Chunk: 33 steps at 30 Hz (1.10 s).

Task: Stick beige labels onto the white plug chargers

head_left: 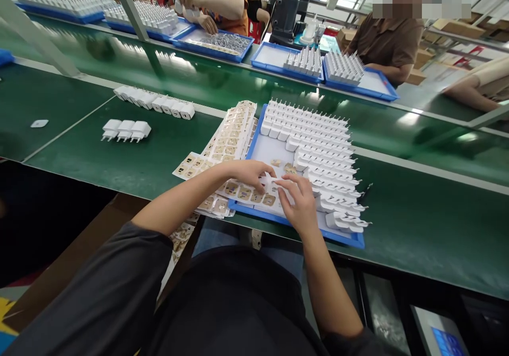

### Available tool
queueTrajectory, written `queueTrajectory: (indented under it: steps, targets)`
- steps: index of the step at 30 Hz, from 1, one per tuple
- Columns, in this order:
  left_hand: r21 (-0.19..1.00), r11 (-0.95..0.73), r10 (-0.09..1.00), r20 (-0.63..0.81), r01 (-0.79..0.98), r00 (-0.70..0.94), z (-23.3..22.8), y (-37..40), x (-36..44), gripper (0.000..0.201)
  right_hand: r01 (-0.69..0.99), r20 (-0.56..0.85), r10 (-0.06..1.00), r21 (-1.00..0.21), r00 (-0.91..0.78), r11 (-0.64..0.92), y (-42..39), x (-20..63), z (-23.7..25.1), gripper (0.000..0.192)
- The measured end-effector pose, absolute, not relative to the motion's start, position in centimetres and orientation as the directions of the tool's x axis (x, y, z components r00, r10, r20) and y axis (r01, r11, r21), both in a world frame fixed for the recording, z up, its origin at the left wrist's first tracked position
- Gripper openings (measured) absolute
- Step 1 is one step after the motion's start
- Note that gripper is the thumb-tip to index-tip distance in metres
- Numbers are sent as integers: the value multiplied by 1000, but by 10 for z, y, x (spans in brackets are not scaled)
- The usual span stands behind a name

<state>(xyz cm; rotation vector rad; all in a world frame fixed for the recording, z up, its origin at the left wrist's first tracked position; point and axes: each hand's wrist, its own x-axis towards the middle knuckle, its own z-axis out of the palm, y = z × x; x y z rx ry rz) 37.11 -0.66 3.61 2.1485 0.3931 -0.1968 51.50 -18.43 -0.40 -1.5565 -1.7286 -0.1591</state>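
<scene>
Over the near left part of a blue-rimmed tray [258, 211], my two hands work close together. My left hand [252, 174] is closed around a small white piece that looks like a plug charger [269, 182], partly covered by the fingers. My right hand [300, 202] has its fingers bent toward that piece, thumb and fingertips drawn together; what they pinch is too small to make out. Under the hands lies a sheet of tan stickers [246, 192]. Rows of white plug chargers [318, 157] fill the tray's right and far sides, pins up.
Stacked sticker sheets [230, 133] lie left of the tray. Further left are a row of white chargers [155, 101], several more chargers [126, 130] and a small white piece [39, 123]. Across the green bench, co-workers sit behind blue trays [217, 45]. A metal post [129, 8] rises at left.
</scene>
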Motion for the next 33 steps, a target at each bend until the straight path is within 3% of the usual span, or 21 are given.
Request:
queueTrajectory:
  steps: [3, 7, 12, 18, 27, 30, 33]
  targets:
    - [816, -450, 124, -345, 362, 931, 47, -4, 371, 50, 920, 652, 757, -268, -45, 286, -190, 511, -5, 22]
    - [854, -341, 73, -392, 392, 917, 51, -1, 371, 59, 936, 704, 708, -214, -50, 280, -191, 508, -5, 18]
    - [894, -216, 29, -395, 392, 918, 49, -1, 369, 62, 935, 737, 672, -189, -68, 301, -191, 506, -5, 11]
    - [880, -138, 98, -444, 454, 891, 46, 3, 367, 68, 912, 750, 661, -290, 28, 290, -197, 507, -5, 10]
    - [900, -121, 35, -417, 418, 908, 48, -4, 370, 65, 946, 718, 693, -181, -59, 267, -190, 502, -6, 9]
    - [876, -204, 72, -433, 438, 899, 50, 3, 369, 68, 924, 725, 688, -246, -26, 294, -195, 504, -6, 9]
    - [801, -361, 168, -447, 477, 879, 50, 20, 365, 73, 845, 704, 705, -426, 85, 323, -207, 507, -6, 9]
